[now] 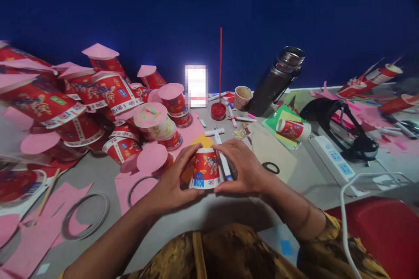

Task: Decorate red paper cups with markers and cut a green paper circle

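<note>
The left hand (176,178) and right hand (240,168) curve around the upside-down red cup (206,168) near the table's (225,211) front edge, fingertips apart.

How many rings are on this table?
3: a grey ring at left, a dark ring partly behind the left forearm, a black ring at right. Others may be hidden.

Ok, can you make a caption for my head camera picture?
Left hand and right hand hold an upside-down red patterned paper cup.
</note>
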`<state>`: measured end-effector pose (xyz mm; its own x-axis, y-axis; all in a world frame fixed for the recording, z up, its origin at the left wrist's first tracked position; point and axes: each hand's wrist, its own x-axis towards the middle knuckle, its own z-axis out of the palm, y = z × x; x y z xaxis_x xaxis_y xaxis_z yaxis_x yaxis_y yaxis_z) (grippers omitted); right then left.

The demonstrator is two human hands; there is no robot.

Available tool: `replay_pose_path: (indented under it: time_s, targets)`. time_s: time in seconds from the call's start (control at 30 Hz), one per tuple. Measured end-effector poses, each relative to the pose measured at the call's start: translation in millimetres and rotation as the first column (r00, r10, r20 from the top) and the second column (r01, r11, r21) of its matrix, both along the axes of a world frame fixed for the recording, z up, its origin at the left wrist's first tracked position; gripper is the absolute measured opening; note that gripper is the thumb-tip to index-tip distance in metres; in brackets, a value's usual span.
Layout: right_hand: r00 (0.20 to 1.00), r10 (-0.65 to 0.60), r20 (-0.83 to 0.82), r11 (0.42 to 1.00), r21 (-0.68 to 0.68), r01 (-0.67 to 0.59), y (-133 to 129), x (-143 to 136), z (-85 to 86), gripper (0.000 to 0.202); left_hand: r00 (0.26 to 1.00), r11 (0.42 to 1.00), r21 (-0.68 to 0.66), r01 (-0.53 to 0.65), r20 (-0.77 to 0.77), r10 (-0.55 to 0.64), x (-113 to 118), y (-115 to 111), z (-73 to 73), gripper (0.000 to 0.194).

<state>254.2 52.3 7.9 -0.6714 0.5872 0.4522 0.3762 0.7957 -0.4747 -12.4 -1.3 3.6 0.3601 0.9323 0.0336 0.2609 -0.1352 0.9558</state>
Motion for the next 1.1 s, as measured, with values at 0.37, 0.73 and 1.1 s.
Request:
replay_pose_path:
  time_s: [0.37,0.73,1.1]
  targets:
    - [0.905,-0.049,-0.423,0.999,-0.003,0.053,-1.7,-3.4,12.2,0.045,0.956,0.979,-0.194,-0.061,0.270,0.113,6.2,-13.4,15.5,0.086]
    - [0.781,-0.229,-0.581,0.973,-0.160,0.167,-22.9,-7.0,22.1,0.014,0.977,0.976,0.037,-0.214,0.010,0.213,23.8,-27.2,-7.6,0.088]
    - [0.867,-0.093,-0.489,0.991,0.037,0.127,-20.8,-15.3,22.6,0.014,0.985,0.986,0.009,-0.169,0.032,0.169,21.9,-29.5,-9.0,0.089]
